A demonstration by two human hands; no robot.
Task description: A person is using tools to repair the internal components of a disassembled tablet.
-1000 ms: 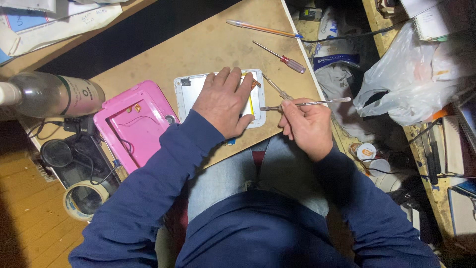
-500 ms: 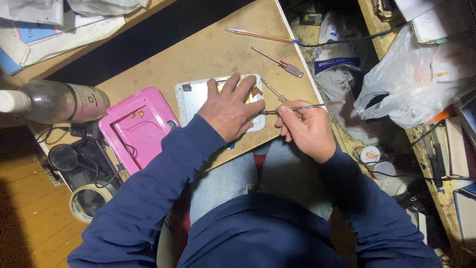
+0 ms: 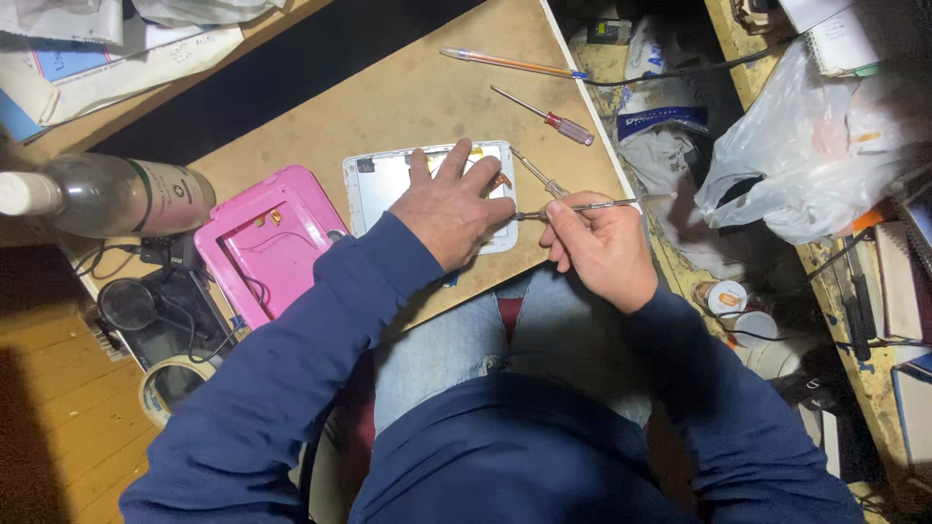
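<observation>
I see the white tablet [image 3: 388, 184] lying flat on the wooden board [image 3: 388, 97], back side up. My left hand [image 3: 449, 206] lies on its right part, fingers spread and pressing down. My right hand [image 3: 600, 247], just right of the tablet, pinches a thin metal tool [image 3: 582, 207] whose tip reaches the tablet's right edge. Left of the tablet lies a pink case [image 3: 267, 243]. Above the tablet, to its right, rests a red-handled screwdriver [image 3: 544, 115].
</observation>
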